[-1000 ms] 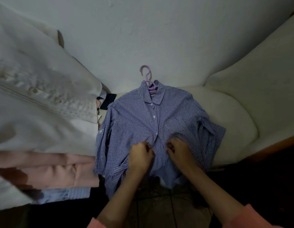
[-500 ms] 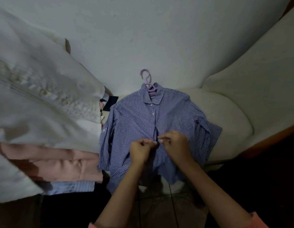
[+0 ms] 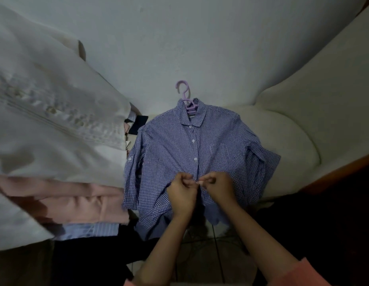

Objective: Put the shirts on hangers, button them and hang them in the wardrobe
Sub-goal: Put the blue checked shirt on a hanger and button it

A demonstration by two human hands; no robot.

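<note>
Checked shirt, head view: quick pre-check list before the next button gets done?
1. Checked shirt is on the purple hanger, hook sticking out above the collar: ok.
2. Shirt lies front up on the cream cushion: ok.
3. Upper buttons closed down to mid-placket: ok.
4. Left hand pinches the placket edge: ok.
5. Right hand pinches the facing edge, fingertips meeting the left's: ok.
6. Button under the fingertips fully through its hole: cannot tell, fingers hide it.
7. Hem below the hands lies apart, lower front not yet closed: not ok.
</note>
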